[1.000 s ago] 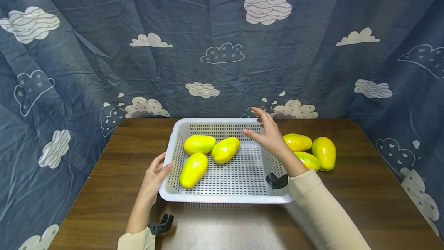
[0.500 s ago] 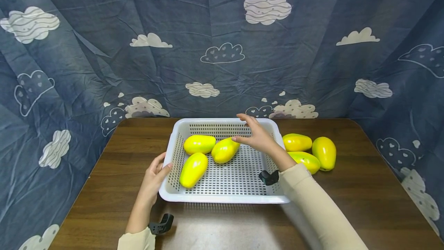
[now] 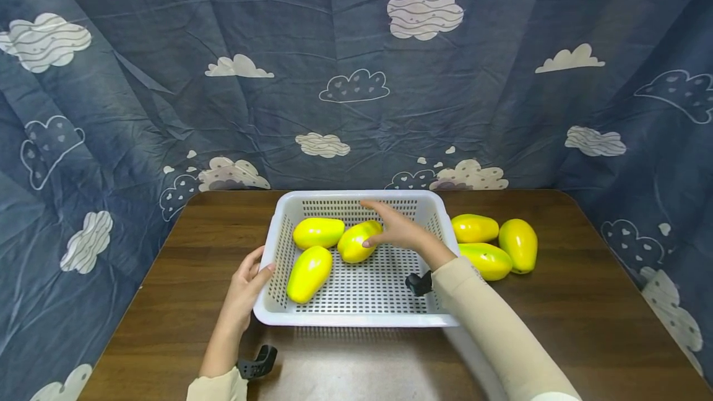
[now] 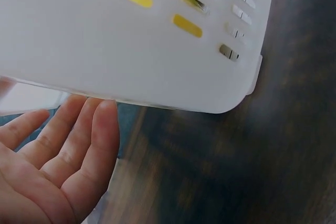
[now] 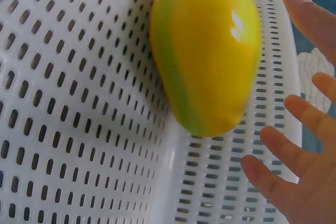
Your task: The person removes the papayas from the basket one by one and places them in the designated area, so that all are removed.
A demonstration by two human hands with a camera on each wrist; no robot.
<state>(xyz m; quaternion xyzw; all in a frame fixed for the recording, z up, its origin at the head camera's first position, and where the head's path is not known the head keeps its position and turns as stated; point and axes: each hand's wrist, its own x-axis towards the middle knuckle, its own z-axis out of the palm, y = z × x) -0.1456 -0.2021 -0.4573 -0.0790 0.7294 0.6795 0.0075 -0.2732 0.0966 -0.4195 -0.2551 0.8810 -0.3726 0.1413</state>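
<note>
A white perforated plastic basket stands on the table. Inside it, toward the left, lie three yellow-green mangoes: one at the back left, one at the front left and one nearer the middle. My left hand holds the basket's left rim, thumb on top and fingers against the outside. My right hand reaches over the basket, fingers spread, beside the middle mango. In the right wrist view this mango is apart from the fingers, and the hand holds nothing.
Right of the basket, three more mangoes lie close together on the brown wooden table. A blue curtain with cloud prints hangs behind the table and along both sides.
My right hand has moved left and down, from above the basket's right side to the middle mango. The left hand stays at the left rim. The head view has shifted slightly.
</note>
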